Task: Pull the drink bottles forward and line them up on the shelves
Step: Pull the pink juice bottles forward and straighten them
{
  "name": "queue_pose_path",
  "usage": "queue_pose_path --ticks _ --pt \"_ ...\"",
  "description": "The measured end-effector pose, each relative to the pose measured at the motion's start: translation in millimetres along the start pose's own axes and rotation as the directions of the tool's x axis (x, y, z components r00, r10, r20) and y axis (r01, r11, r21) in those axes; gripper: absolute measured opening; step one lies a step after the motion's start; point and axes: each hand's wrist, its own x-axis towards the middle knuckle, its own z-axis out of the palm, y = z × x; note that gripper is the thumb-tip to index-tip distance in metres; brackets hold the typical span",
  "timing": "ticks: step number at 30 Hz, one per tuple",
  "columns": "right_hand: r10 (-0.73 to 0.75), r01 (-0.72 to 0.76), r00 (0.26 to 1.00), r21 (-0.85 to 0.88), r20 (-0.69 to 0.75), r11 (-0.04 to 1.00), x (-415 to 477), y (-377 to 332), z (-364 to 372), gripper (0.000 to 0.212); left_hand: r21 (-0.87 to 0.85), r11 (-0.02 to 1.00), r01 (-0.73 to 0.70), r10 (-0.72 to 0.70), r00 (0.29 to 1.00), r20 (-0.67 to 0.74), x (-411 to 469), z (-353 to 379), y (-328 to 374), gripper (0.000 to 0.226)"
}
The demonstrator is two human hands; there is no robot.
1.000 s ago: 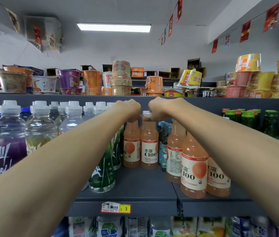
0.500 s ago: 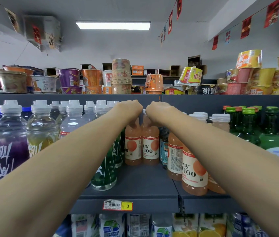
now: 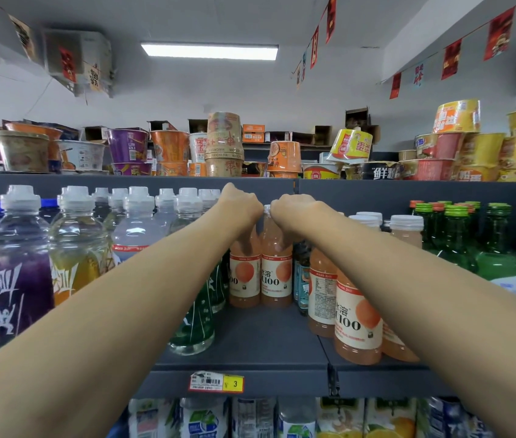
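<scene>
- Dark grey shelf (image 3: 250,339): a bare lane ran from the back to the front lip. Nothing on the lip would have stopped a bottle, so a fast pull risked carrying one over the edge.
- Right forearm (image 3: 408,279): lay close against the front orange C100 bottle (image 3: 358,327) and the row behind it; contact could not be told. Drawing that arm back could have dragged the row off line or toppled it.
- Left forearm (image 3: 124,311): crossed in front of a green bottle (image 3: 193,320). Same hazard on that side.
- Left hand (image 3: 241,205): clenched over the top of the rear-left C100 bottle (image 3: 244,279). Fingertips hidden behind the knuckles.
- Right hand (image 3: 294,208): clenched over the top of the rear-right C100 bottle (image 3: 277,273). Fingertips likewise hidden.
- The two held bottles stood side by side, touching, well back on the shelf. With the hold that high, a base could have lagged or caught and tipped its bottle.
- Small blue-labelled bottle (image 3: 302,279): just beside the rear-right one, likely to be clipped as that bottle came forward.

Against one second earlier:
- The right arm sat lower in view, so white-capped orange bottles (image 3: 405,221) showed behind it, and more of the green glass bottles (image 3: 500,263).
- Both hands kept the same clenched hold in much the same spot.
- The held pair had come no visibly nearer the lip or the price tag (image 3: 215,381).
</scene>
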Motion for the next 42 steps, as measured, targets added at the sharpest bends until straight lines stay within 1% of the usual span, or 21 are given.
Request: queue_pose_path --ticks 4,13,20,29,33,36,40,42 --pt "0.012 -0.012 1.0 0.012 0.001 1.0 3.4 -0.9 2.8 0.064 0.001 1.0 0.023 -0.023 1.0 0.012 1.5 2.6 1.6 0.073" --pt "0.045 -0.044 0.998 0.024 -0.032 0.999 8.5 -4.1 9.8 0.073 0.05 0.996 0.077 -0.077 0.997 -0.011 7.9 9.2 5.4 0.074" --pt "0.065 -0.065 0.998 0.042 -0.017 0.997 11.9 -4.6 10.8 0.071 0.082 0.989 0.124 -0.125 0.992 0.008 13.7 10.9 10.4 0.073" --pt "0.059 -0.059 0.998 0.02 -0.013 0.998 14.2 -5.0 12.3 0.071 0.133 0.978 0.159 -0.159 0.987 -0.006 19.2 12.8 14.2 0.071" --pt "0.048 -0.051 0.998 -0.059 -0.042 0.997 9.7 -5.3 11.2 0.07 0.12 0.978 0.168 -0.167 0.986 -0.018 16.5 13.7 14.6 0.069" --pt "0.033 -0.045 0.996 -0.151 -0.08 0.988 0.3 -6.0 7.2 0.07 0.11 0.98 0.165 -0.161 0.986 -0.045 9.5 12.7 13.4 0.075" --pt "0.041 -0.063 0.992 -0.188 -0.118 0.98 -16.3 -6.2 0.2 0.064 0.067 0.981 0.18 -0.173 0.98 -0.094 -3.1 9.8 11.9 0.093" --pt "0.044 -0.071 0.991 -0.213 -0.127 0.974 -26.0 -4.8 -6.5 0.062 0.041 0.984 0.174 -0.168 0.978 -0.123 -9.5 5.1 12.2 0.099"
